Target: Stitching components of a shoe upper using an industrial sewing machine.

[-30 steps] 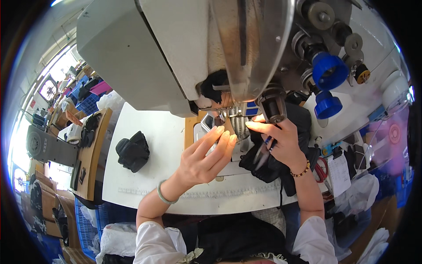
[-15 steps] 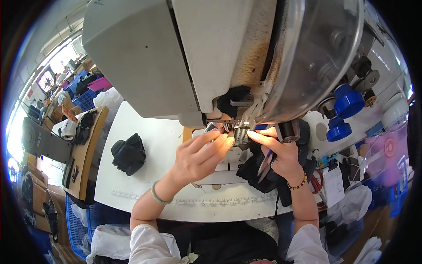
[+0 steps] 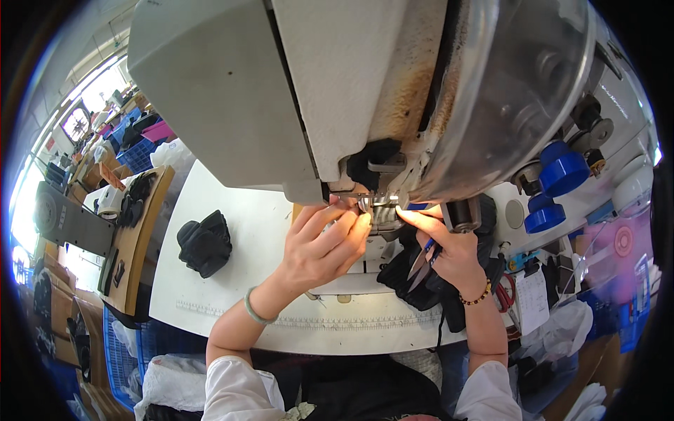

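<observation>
My left hand [image 3: 319,242] is bent at the needle area of a large grey sewing machine [image 3: 225,98]. Its fingertips press together beside a metal part [image 3: 384,219] under the needle; whatever they pinch is too small to make out. From the other side, my right hand [image 3: 451,254] points its index finger at that same part. Tucked in its curled lower fingers is a pair of scissors [image 3: 420,269] with a bit of blue, blades downward. Black fabric work [image 3: 411,289] lies bunched beneath the right hand and wrist.
A stack of black fabric pieces [image 3: 204,243] rests on the left of the white table [image 3: 246,200]. A printed ruler strip [image 3: 316,321] runs along the front edge. Blue thread knobs [image 3: 563,168] stick out at the right, near red-handled scissors [image 3: 504,292] and a paper sheet [image 3: 531,298].
My left fingertips have drawn slightly left, leaving more of the metal part under the needle visible. The right hand keeps its place with the scissors. The whole view has shifted a little.
</observation>
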`<state>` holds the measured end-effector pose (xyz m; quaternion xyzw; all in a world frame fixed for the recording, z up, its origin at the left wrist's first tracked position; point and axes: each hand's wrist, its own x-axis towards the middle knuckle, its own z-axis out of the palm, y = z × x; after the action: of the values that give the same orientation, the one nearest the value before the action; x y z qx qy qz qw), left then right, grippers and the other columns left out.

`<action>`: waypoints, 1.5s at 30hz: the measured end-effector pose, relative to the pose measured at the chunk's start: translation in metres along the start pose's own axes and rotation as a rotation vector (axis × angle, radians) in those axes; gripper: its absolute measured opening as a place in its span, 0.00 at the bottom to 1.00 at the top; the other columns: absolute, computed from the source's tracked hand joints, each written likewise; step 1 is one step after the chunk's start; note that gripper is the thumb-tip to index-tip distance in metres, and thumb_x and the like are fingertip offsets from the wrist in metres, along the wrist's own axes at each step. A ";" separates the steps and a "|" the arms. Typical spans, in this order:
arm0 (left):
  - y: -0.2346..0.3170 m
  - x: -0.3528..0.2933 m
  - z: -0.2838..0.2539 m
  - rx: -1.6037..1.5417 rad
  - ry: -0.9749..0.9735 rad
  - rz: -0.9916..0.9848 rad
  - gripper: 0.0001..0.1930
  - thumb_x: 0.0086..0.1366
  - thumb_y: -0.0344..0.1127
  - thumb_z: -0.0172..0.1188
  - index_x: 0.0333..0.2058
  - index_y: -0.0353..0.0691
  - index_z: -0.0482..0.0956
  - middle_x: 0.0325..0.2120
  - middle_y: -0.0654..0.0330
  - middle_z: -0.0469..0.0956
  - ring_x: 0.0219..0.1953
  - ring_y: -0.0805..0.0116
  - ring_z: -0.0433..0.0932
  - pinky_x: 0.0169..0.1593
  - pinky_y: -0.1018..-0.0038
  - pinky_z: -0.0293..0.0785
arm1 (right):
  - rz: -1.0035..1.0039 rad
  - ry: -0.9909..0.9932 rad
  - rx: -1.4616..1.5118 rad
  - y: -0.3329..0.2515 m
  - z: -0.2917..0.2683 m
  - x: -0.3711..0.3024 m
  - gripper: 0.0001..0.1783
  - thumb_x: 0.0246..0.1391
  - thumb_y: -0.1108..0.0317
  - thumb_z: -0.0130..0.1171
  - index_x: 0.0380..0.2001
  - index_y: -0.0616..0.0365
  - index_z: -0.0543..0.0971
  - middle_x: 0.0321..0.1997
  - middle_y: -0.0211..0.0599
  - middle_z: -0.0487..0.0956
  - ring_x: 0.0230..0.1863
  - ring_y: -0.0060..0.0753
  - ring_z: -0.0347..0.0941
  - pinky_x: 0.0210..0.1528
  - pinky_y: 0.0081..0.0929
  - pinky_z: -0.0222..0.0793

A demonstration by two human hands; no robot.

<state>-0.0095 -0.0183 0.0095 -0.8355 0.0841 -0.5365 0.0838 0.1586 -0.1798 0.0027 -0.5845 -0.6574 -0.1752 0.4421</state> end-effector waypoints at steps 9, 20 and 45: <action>-0.001 -0.008 0.007 -0.112 0.043 -0.096 0.12 0.47 0.23 0.64 0.34 0.31 0.78 0.35 0.52 0.77 0.33 0.57 0.78 0.36 0.69 0.76 | 0.037 0.021 0.069 0.011 0.006 -0.002 0.21 0.35 0.88 0.58 0.37 0.63 0.76 0.46 0.37 0.73 0.37 0.34 0.73 0.37 0.25 0.71; 0.003 -0.001 0.004 -0.155 0.032 -0.180 0.12 0.45 0.18 0.62 0.32 0.30 0.79 0.30 0.52 0.78 0.35 0.51 0.80 0.38 0.68 0.78 | 0.063 -0.016 0.067 0.008 0.002 0.000 0.25 0.37 0.89 0.55 0.43 0.61 0.77 0.50 0.38 0.73 0.37 0.33 0.74 0.40 0.25 0.72; 0.006 -0.014 0.008 -0.061 -0.002 -0.188 0.09 0.56 0.19 0.57 0.36 0.30 0.77 0.37 0.50 0.77 0.42 0.48 0.78 0.46 0.63 0.76 | 0.081 -0.082 0.090 0.000 -0.019 0.014 0.17 0.46 0.80 0.60 0.43 0.59 0.75 0.46 0.33 0.73 0.41 0.38 0.74 0.42 0.30 0.73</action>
<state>-0.0084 -0.0201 -0.0077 -0.8423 0.0216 -0.5384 0.0079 0.1670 -0.1855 0.0243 -0.5969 -0.6578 -0.1032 0.4475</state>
